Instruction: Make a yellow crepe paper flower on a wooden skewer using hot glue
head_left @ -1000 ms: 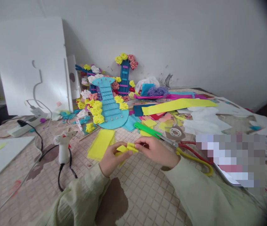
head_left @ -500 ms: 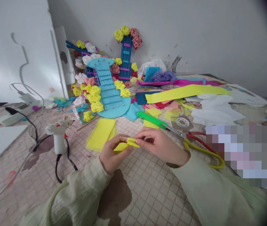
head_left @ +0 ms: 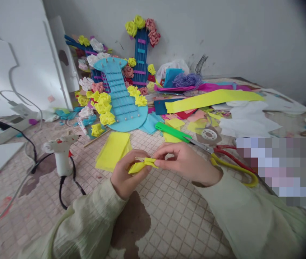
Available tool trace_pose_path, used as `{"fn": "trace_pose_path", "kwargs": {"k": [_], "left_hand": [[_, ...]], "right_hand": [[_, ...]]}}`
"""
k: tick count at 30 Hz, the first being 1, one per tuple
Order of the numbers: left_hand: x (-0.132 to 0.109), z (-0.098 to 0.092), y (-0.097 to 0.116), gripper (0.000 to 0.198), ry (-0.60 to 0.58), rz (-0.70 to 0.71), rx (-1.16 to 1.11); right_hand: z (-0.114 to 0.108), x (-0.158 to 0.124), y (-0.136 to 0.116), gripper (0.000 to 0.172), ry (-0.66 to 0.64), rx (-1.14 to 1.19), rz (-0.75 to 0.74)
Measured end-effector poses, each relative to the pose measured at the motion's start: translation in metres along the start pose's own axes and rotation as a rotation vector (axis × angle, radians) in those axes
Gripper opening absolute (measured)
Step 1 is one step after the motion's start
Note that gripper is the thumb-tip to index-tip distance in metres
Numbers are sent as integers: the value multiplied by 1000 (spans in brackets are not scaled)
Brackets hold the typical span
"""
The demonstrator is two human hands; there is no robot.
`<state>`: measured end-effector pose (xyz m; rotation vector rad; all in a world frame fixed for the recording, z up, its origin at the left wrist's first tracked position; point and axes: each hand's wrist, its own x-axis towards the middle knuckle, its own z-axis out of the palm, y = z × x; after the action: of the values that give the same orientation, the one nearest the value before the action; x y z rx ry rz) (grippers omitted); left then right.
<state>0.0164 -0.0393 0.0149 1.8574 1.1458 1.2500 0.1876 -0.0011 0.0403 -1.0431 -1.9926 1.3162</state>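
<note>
A small folded strip of yellow crepe paper (head_left: 137,167) is pinched between my two hands above the tiled tabletop. My left hand (head_left: 127,172) is closed on it, thumb in front and fingers behind. From the other side, the thumb and fingertips of my right hand (head_left: 181,162) grip its right end. Just behind my left hand lies a flat stack of yellow paper sheets (head_left: 112,149). Beyond my right hand are a green utility knife (head_left: 171,131) and scissors (head_left: 235,163) with red and yellow handles.
A white glue gun (head_left: 62,154) stands at left with its black cable. At the back, a light blue paper guitar (head_left: 117,93) with yellow paper flowers leans before a dark blue one (head_left: 141,54). A roll of tape (head_left: 209,134) and a long yellow strip (head_left: 214,100) lie right.
The view has shifted slightly, so the background sits a little higher and further left. More of the yellow strip shows below my left fingers; both hands keep their pinch.
</note>
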Motion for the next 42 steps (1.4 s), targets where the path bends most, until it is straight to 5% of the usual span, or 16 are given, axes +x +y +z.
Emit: {"fn": "trace_pose_path", "kwargs": {"k": [42], "left_hand": [[1, -5, 5, 8, -22, -117, 12]], "right_hand": [[2, -3, -7, 16, 7, -27, 13]]}}
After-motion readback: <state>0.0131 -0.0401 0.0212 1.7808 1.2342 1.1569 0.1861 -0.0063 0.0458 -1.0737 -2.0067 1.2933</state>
